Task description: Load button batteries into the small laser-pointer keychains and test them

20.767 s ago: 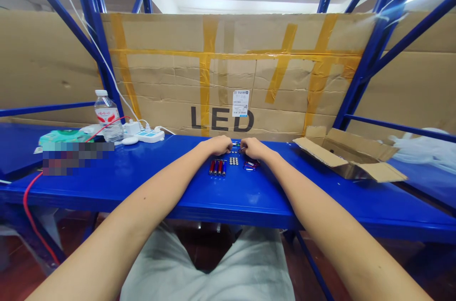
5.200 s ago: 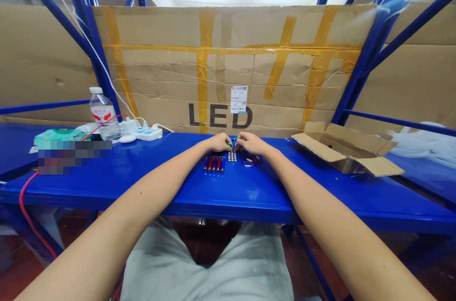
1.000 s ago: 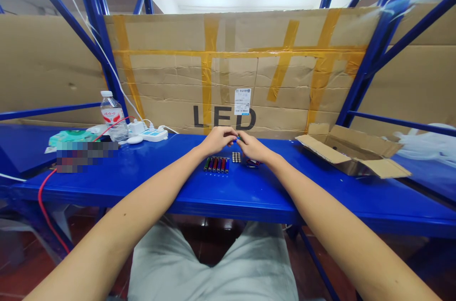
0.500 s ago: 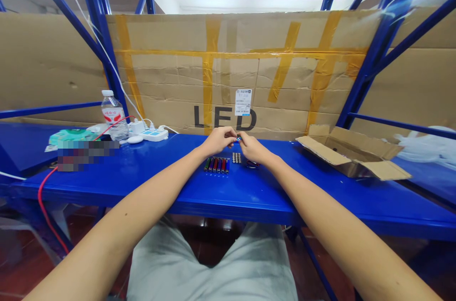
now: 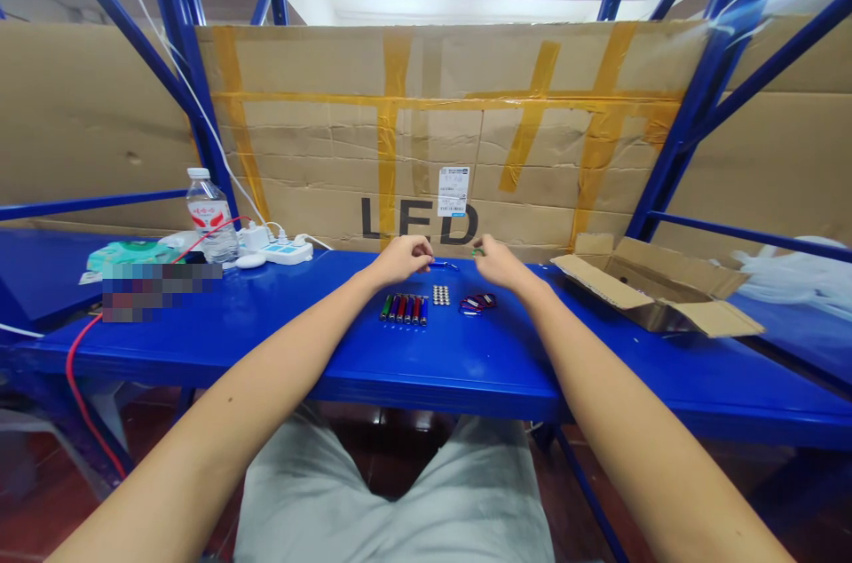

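Observation:
My left hand (image 5: 407,257) is closed, its fingertips on a slim blue piece (image 5: 445,265) that reaches out to the right; its kind is too small to tell. To the right, my right hand (image 5: 498,262) pinches a small green piece (image 5: 477,252), mostly hidden by the fingers. Nearer to me, several coloured metal tubes (image 5: 404,309) in green, blue, purple and red lie side by side. Small silver round pieces (image 5: 440,296) sit in a tight grid beside them. Below my right hand is a little pile of blue and dark red clips or loops (image 5: 477,305).
An opened cardboard box (image 5: 656,283) stands at the right. On the left are a water bottle (image 5: 211,221), a green tissue pack (image 5: 130,256), a white power strip (image 5: 286,252) and a red cable (image 5: 73,368). A large cardboard sheet (image 5: 319,154) rises behind the blue table (image 5: 432,368).
My hands have parted, the right one moving right and uncovering the pile of clips. The blue piece now shows at my left fingertips, a green piece at my right.

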`<state>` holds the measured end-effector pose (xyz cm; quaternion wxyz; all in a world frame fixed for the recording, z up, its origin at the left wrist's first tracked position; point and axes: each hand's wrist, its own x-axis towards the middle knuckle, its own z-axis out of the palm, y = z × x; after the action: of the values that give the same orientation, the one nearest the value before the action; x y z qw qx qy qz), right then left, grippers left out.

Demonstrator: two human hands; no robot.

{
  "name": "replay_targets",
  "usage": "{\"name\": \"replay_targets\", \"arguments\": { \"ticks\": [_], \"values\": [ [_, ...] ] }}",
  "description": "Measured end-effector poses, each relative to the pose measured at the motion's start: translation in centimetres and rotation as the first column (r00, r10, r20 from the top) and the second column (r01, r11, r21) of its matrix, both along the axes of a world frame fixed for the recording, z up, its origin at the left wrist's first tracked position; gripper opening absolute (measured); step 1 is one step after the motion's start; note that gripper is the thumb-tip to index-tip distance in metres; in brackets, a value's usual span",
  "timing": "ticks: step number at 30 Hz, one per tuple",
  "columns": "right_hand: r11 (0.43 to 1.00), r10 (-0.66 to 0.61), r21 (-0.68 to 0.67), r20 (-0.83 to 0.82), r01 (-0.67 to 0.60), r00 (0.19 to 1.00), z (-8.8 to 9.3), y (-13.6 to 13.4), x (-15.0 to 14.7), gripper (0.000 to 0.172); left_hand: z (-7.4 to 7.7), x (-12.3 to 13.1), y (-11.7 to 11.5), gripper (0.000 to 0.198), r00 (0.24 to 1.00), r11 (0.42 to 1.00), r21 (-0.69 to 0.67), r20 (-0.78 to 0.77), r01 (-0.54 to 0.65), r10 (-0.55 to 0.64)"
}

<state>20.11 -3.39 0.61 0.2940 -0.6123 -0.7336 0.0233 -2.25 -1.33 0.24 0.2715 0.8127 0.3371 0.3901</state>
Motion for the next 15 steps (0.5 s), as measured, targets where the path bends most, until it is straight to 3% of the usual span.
{"name": "replay_targets", "arguments": {
  "ticks": [2,4,6,10,15],
  "values": [
    [0.975,-0.111,-0.180,0.107,0.129,0.988,0.3,0.2,1.9,0.027,0.2,-1.0,0.5,0.003,0.993,0.991,0.101,-0.069,-0.084,0.091],
    [0.882,-0.136,-0.416,0.223,0.220,0.965,0.2,0.2,3.3,0.019,0.2,-2.0,1.2,0.005,0.979,0.972,0.193,-0.130,-0.131,0.157],
    [0.804,-0.137,-0.543,0.229,0.244,0.964,-0.3,0.3,4.3,0.017,0.1,-2.9,1.9,0.006,0.966,0.969,0.192,-0.178,-0.154,0.189],
    [0.748,-0.172,-0.616,0.182,0.249,0.968,-1.1,0.7,5.1,0.015,-0.6,-4.1,3.2,0.006,0.945,0.983,0.071,-0.273,-0.168,0.181],
    [0.749,-0.176,-0.606,0.209,0.269,0.962,-0.8,0.7,5.5,0.009,-1.0,-4.8,3.6,0.008,0.890,0.987,-0.096,-0.450,-0.126,0.070]
  ]
}}
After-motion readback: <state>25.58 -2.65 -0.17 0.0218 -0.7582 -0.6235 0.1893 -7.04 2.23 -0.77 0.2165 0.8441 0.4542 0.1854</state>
